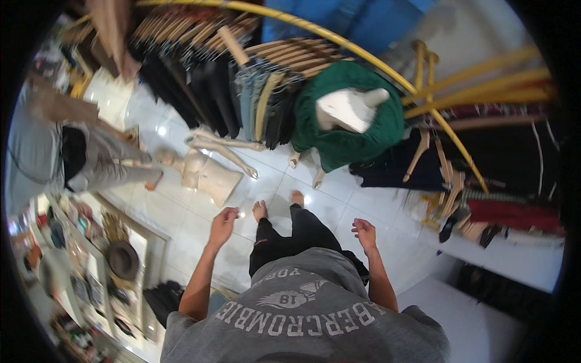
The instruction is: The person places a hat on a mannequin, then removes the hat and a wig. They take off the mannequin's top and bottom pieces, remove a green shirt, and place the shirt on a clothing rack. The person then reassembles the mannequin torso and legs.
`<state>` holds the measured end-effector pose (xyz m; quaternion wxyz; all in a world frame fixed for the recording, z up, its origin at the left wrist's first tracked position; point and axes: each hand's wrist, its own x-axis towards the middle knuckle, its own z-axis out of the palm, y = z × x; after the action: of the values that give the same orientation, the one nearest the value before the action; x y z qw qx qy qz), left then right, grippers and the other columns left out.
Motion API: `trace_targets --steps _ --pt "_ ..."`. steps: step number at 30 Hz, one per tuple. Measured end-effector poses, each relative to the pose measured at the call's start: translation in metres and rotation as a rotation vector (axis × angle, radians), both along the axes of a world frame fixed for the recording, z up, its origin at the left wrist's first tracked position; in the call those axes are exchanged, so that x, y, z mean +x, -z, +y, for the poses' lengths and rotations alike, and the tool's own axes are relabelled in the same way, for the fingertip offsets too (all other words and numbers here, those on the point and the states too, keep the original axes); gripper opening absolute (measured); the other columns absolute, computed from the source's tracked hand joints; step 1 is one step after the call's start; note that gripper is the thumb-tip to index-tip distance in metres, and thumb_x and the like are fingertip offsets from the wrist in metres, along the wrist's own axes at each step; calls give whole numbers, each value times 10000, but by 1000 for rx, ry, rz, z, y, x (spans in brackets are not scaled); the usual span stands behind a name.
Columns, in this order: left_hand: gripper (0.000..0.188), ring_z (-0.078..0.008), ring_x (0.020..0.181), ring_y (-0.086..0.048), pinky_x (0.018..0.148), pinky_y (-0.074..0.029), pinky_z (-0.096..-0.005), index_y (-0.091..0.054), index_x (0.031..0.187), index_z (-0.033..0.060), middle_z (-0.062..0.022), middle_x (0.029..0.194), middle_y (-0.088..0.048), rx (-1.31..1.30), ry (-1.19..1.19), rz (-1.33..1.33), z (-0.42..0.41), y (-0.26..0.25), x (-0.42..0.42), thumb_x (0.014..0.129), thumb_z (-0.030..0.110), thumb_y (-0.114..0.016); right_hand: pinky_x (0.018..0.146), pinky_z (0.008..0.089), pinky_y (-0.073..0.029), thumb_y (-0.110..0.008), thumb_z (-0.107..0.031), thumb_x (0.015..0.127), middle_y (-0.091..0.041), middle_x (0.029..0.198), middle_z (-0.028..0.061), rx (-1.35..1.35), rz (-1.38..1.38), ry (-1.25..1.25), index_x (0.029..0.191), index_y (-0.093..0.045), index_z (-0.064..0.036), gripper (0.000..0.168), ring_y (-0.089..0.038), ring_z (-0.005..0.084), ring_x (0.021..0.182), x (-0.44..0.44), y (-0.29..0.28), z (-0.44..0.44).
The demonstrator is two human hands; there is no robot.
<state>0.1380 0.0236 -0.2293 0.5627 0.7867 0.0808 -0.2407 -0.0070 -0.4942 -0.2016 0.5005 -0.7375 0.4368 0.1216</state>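
My left hand (224, 225) hangs over the tiled floor with its fingers loosely curled and nothing in it. On the other side, my right hand (365, 233) is empty too, its fingers slightly apart. Ahead of my bare feet stands a mannequin's lower body (347, 111), its white top showing a stub. A green garment (363, 147) is bunched around it, and its feet show below. Left of it, a mannequin torso (204, 172) lies on the floor. Detached mannequin arms (229, 153) lie beside the torso. Neither hand touches these things.
A curved yellow rail (345, 41) runs ahead, near trousers (213, 90) on wooden hangers. Dark garments (399, 170) hang to the right. Another person (104, 156) stands at left. Shelving with a brimmed hat (121, 260) is at lower left; a white counter (467, 308) stands at right.
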Motion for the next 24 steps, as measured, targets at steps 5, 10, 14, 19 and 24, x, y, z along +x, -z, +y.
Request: trace_targets --steps 5,10,14,19,24 --pt "396 -171 876 -636 846 -517 -324 -730 1161 -20 -96 1019 -760 113 -4 -163 6 -42 71 1097 337 -570 844 310 -544 -661 -300 1071 -774 1024 98 -329 -354 -53 1267 -723 17 378 -694 145 958 -1 5 -13" --pt "411 -154 975 -650 904 -504 -294 -705 1216 -25 -90 1089 -760 10 24 -306 -124 -121 134 1112 349 -568 994 316 -530 -620 -252 1110 -748 1254 144 -329 -666 41 1364 -652 57 401 -692 178 1127 95 -130 -30" --pt "359 -151 1029 -664 940 -506 -296 -700 1237 -18 -92 1148 -761 -49 177 -434 -236 -171 148 1118 297 -575 974 311 -533 -623 -227 1101 -768 1192 141 -146 -977 145 1318 -679 32 342 -713 168 1063 131 -198 -48" --pt "303 -168 1043 -674 947 -515 -319 -704 1227 -20 -100 1140 -742 55 284 -561 -294 -215 133 1111 238 -596 983 318 -533 -595 -194 1111 -759 1197 130 6 -1113 143 1322 -675 28 317 -708 175 1065 139 -217 -67" --pt "291 -184 1030 -680 931 -533 -345 -697 1228 -17 -121 1161 -733 152 155 -605 -280 -219 142 1099 231 -617 959 312 -535 -610 -164 1096 -765 1178 130 11 -1113 143 1310 -684 15 289 -707 169 1041 157 -202 -79"
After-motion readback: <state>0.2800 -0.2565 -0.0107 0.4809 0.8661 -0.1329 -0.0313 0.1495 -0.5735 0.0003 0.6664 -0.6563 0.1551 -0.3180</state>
